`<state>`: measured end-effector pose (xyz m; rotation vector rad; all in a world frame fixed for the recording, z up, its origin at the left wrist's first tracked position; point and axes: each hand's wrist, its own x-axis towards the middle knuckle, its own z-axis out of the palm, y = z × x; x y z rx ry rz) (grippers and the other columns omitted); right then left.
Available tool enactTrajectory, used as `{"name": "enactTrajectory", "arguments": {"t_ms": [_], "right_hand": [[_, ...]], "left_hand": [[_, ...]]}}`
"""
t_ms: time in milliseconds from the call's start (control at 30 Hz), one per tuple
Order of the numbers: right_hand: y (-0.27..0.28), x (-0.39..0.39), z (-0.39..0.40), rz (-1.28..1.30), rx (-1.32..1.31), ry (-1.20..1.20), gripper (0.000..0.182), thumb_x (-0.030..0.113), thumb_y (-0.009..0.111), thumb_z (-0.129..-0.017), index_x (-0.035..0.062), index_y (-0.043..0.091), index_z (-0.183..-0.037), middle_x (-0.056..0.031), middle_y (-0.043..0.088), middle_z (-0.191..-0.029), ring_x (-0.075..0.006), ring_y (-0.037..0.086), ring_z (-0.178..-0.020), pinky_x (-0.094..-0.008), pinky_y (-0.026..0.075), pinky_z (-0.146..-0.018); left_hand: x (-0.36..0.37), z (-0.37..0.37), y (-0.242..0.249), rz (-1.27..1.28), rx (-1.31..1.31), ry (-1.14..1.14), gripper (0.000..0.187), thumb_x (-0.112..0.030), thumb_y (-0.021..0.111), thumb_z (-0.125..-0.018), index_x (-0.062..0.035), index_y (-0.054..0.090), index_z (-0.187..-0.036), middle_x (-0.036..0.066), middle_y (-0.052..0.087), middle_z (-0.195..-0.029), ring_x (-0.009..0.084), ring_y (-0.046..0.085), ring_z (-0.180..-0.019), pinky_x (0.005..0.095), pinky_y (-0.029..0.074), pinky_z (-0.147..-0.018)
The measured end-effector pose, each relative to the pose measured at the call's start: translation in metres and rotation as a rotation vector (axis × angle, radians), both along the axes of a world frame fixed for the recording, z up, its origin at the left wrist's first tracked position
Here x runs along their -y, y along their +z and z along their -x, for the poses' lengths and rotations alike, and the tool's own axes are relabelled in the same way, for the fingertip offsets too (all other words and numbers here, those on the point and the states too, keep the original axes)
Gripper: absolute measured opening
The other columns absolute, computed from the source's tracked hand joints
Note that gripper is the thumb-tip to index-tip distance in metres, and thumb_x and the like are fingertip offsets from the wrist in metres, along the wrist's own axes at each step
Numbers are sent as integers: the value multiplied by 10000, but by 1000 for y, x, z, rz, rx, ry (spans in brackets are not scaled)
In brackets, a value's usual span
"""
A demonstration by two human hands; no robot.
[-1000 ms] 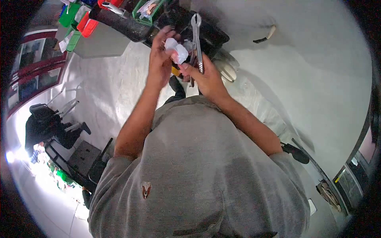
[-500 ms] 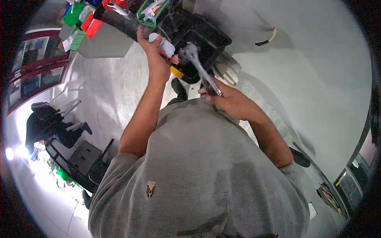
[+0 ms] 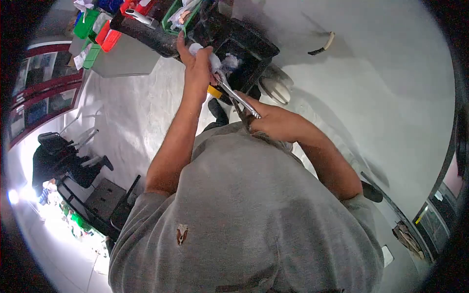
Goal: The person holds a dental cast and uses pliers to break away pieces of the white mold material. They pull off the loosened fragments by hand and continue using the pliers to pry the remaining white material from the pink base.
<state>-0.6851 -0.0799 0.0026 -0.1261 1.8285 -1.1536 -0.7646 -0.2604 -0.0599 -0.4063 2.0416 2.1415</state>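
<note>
My left hand is wrapped round a whitish object, possibly plastic, with a reddish part at its lower end. My right hand holds a long silver metal tool. The tool's far end meets the reddish part beside my left palm. A black bin lies just beyond both hands, with crumpled translucent material in it. Near my left fingertips is a green tray with pale scraps inside.
Red bins and green bins line the upper left by a dark bench edge. A curved object lies on the floor at right. A seated person in dark clothes is at far left.
My right hand and the silver tool have moved left, so the tool's tip now meets the object in my left hand. The view has shifted slightly.
</note>
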Motion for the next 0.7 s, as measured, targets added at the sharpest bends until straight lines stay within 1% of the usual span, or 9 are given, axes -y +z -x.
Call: {"name": "enactTrajectory", "arguments": {"t_ms": [33, 67, 167, 200, 267, 367, 433, 533, 700], "right_hand": [[-1, 1, -1, -30, 39, -22, 893, 145, 534, -721, 247, 118, -1504, -115, 562, -1149, -242, 547, -993, -310, 401, -916], [1, 1, 0, -31, 40, -24, 893, 145, 534, -721, 247, 118, -1504, -115, 562, -1149, -242, 547, -993, -310, 401, -916], [5, 2, 4, -22, 68, -22, 898, 157, 538, -716, 253, 119, -1505, -110, 566, -1093, -231, 547, -957, -305, 405, -895], [1, 1, 3, -37, 101, -40, 893, 161, 541, -715, 249, 132, -1504, -104, 564, -1058, -219, 541, -933, -300, 412, -869], [-6, 1, 0, -51, 137, -61, 887, 166, 544, -715, 245, 145, -1503, -97, 562, -1023, -208, 535, -910, -295, 420, -842], [-19, 4, -6, -118, 226, -116, 867, 160, 545, -717, 242, 179, -1500, -72, 552, -981, -166, 511, -831, -264, 421, -771], [-27, 6, -8, -6, 221, -200, 857, 147, 539, -718, 235, 195, -1498, -50, 550, -952, -134, 488, -751, -241, 415, -706], [-21, 6, -4, 48, 211, -246, 856, 130, 525, -718, 235, 191, -1499, -38, 547, -912, -124, 475, -693, -242, 414, -676], [-7, 4, 1, -34, 203, -105, 870, 112, 514, -702, 242, 188, -1498, -54, 554, -907, -141, 487, -693, -256, 424, -669]], "left_hand": [[-1, -1, -2, 12, 6, 7, 763, -256, 528, -845, -151, 85, -1457, 118, 473, -1052, 139, 488, -612, 266, 422, -458], [-2, -2, -4, 24, 12, 14, 810, -216, 538, -832, -117, 45, -1467, 139, 468, -984, 146, 479, -565, 273, 432, -438], [1, 1, -21, 19, -38, 38, 803, -210, 525, -833, -100, 42, -1465, 136, 476, -961, 134, 488, -589, 273, 439, -469], [2, 1, -23, 19, -37, 37, 803, -210, 525, -833, -100, 42, -1465, 136, 476, -961, 134, 488, -589, 273, 439, -469], [3, -2, -25, 68, -13, 31, 737, -298, 504, -861, -178, 84, -1454, 111, 504, -994, 136, 471, -592, 251, 403, -445], [-2, -5, -6, 24, 6, 82, 723, -307, 486, -868, -180, 81, -1455, 125, 497, -1046, 149, 482, -627, 247, 404, -450], [-1, -6, -7, 5, 34, 86, 718, -309, 476, -871, -177, 80, -1455, 136, 489, -1089, 156, 486, -642, 246, 407, -455], [-5, -7, -12, -14, 59, 90, 707, -308, 458, -878, -170, 75, -1456, 145, 469, -1149, 165, 491, -659, 243, 411, -453], [0, 0, -20, -104, 59, 150, 696, -309, 437, -891, -162, 60, -1457, 136, 474, -1110, 164, 489, -653, 250, 406, -436]]}}
